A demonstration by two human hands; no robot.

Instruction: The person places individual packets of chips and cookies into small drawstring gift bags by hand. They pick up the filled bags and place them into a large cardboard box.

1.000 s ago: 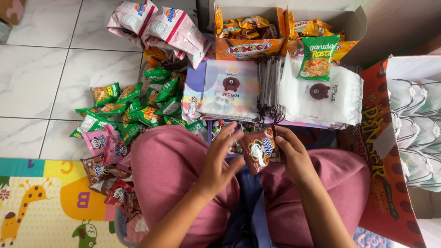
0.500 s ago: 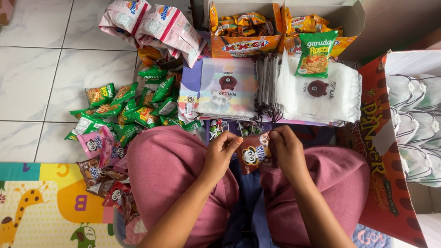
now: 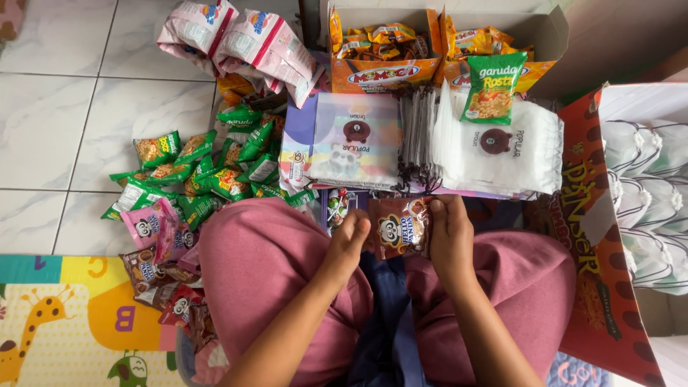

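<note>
While the person sits on the tiled floor (image 3: 64, 107) with both knees up, we note an open cardboard box (image 3: 545, 36) at the far side of the brown snack packet (image 3: 401, 228). The box holds two orange display cartons (image 3: 383, 72) packed with small orange sachets. To the right of the brown snack packet, a red carton (image 3: 595, 236) lies open; its white tray (image 3: 645, 179) holds rows of knotted white bags. Just beyond the packet lie a flat stack of pastel gift bags (image 3: 351, 140) and white drawstring pouches (image 3: 516, 150), with a green snack pack (image 3: 493, 87) on top. Left of it, green snack packs (image 3: 208, 168) are heaped loose on the floor.

The brown snack packet stands upright between the knees, long axis roughly vertical in the view, printed face toward the camera.

Left hand (image 3: 349, 240): grip narrow, fingers curled on the packet's left edge. Right hand (image 3: 450, 236): grip closed along the right edge, fingers behind it, thumb in front.
</note>
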